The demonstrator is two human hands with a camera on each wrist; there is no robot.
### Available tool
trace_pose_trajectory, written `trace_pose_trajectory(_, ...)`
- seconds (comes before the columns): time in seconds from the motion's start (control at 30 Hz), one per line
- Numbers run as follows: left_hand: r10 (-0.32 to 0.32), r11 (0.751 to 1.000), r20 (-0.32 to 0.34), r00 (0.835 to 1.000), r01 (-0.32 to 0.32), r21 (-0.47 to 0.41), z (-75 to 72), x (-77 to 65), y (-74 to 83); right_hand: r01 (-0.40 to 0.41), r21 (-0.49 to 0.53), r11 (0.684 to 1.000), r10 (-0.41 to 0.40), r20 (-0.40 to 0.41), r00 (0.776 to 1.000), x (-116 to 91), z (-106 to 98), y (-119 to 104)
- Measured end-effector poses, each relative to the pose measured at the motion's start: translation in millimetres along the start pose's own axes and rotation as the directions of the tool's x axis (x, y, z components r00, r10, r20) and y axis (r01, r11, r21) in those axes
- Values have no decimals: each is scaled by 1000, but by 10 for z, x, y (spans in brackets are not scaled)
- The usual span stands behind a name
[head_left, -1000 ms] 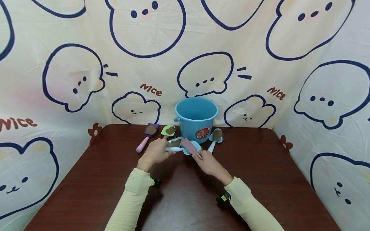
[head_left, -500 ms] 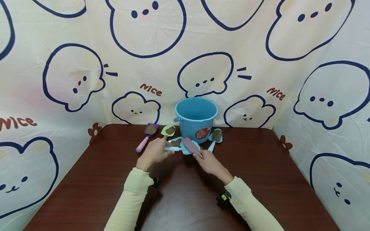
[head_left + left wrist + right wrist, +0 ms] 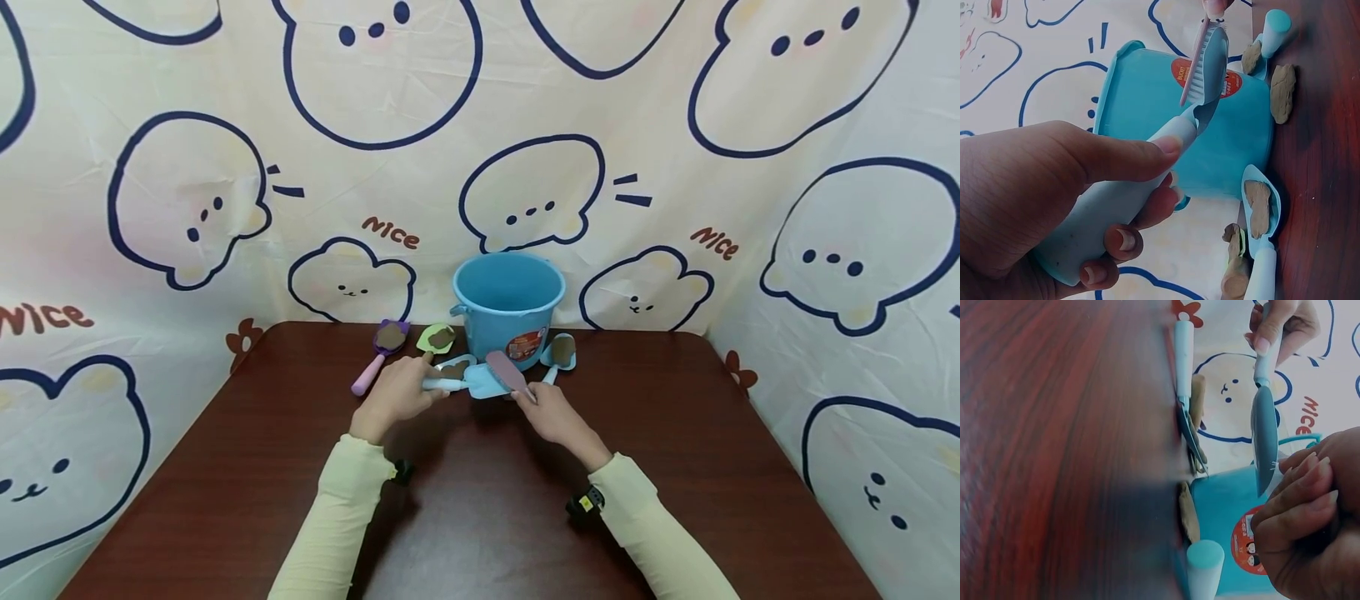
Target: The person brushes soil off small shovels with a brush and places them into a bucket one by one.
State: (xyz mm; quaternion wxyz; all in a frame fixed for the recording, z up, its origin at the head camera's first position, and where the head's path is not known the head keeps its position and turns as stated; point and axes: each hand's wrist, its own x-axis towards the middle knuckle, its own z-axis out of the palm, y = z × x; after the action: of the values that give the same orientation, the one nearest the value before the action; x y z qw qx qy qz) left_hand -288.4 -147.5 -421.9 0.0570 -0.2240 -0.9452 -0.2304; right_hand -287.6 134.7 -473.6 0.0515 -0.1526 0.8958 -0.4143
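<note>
My left hand [image 3: 397, 389] grips the handle of a light blue toy shovel [image 3: 483, 382], raised in front of the blue bucket [image 3: 491, 333]. Thumb and curled fingers wrap its thick handle in the left wrist view. With my right hand [image 3: 557, 414] I hold a small pink brush [image 3: 506, 372] with white bristles. Its bristles [image 3: 1196, 87] lie against the shovel's scoop [image 3: 1215, 65] in the left wrist view. In the right wrist view the right hand [image 3: 1310, 512] hides most of the brush. No brown lump shows on the held shovel's visible surface.
Around the bucket lie a purple shovel [image 3: 366, 377], a green shovel [image 3: 425, 340] and two more blue shovels [image 3: 1263, 269], [image 3: 1205, 569], bearing brown clay-like lumps. A loose brown lump [image 3: 1283, 94] lies beside the bucket. A patterned cloth [image 3: 337, 192] hangs behind the table [image 3: 480, 517].
My right hand and the brush have shifted a little to the right along the scoop. The held shovel has turned slightly, showing more of its flat blue face. The left hand has barely moved.
</note>
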Motion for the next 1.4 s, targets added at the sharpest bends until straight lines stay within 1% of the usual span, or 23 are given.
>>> trace_pose_trajectory(0.27, -2, 1000, -5, 1000, 2, 10, -1, -3, -14, -35, 25, 999, 36, -16, 999, 8, -34, 53)
trace_pose_trajectory(0.43, -7, 1000, -6, 1000, 7, 21, -3, -8, -24, -41, 22, 999, 41, -23, 999, 24, -55, 101)
trace_pose_trajectory(0.63, -22, 1000, 1, 1000, 22, 13, -8, -19, -43, -53, 24, 998, 54, -41, 998, 45, -81, 142)
trace_pose_trajectory(0.9, -24, 1000, 2, 1000, 24, -5, 28, -6, -60, -21, 59, 998, 24, -40, 999, 30, -113, 94)
trace_pose_trajectory(1.03, -16, 1000, 0, 1000, 16, -9, 38, -9, -48, -13, 47, 999, 15, -45, 999, 6, -97, 33)
trace_pose_trajectory(1.2, 3, 1000, -8, 1000, -3, 4, 45, -14, -26, 24, 39, 999, -23, -34, 999, -15, -40, -45)
trace_pose_trajectory(1.3, 14, 1000, -4, 1000, -14, 5, 59, -8, -11, 55, 43, 998, -54, -11, 998, -26, 15, -80)
trace_pose_trajectory(1.4, 9, 1000, -1, 1000, -9, -7, 75, 0, 3, 77, 38, 996, -78, 16, 997, -40, 75, -113)
